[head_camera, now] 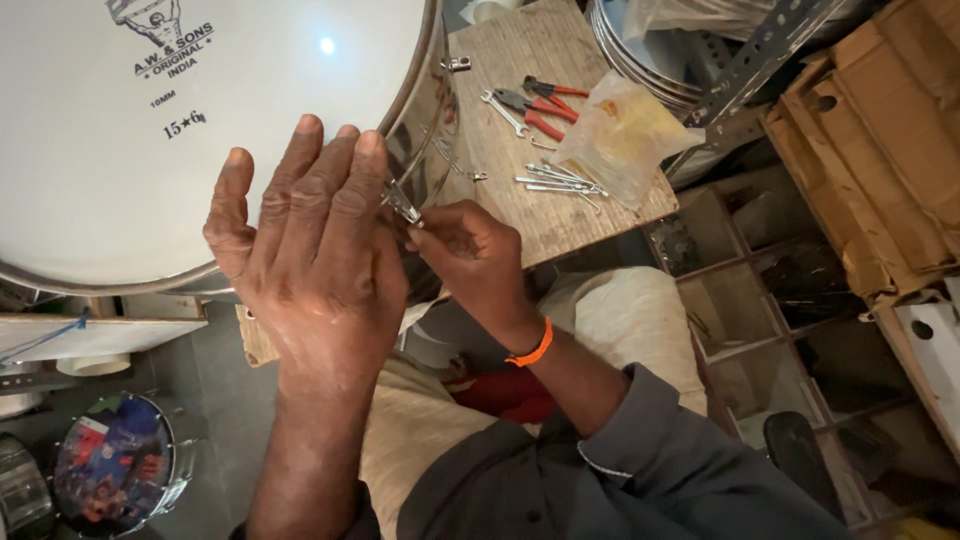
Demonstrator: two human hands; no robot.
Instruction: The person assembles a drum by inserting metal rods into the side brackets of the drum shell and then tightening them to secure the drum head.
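A large drum (150,170) with a white skin and a shiny metal rim fills the upper left. My left hand (305,255) lies flat over its near rim, fingers spread and pointing up. Just to the right, my right hand (470,255), with an orange band on its wrist, pinches a small metal hook fitting (403,205) against the rim and shell of the drum. The part of the rim under my left palm is hidden.
A wooden board (520,110) behind the drum carries red-handled pliers (540,105), a spanner (503,112), loose metal rods (560,182) and a clear plastic bag (625,135). Cardboard boxes (880,150) stand at right. A small drum (115,465) sits on the floor at lower left.
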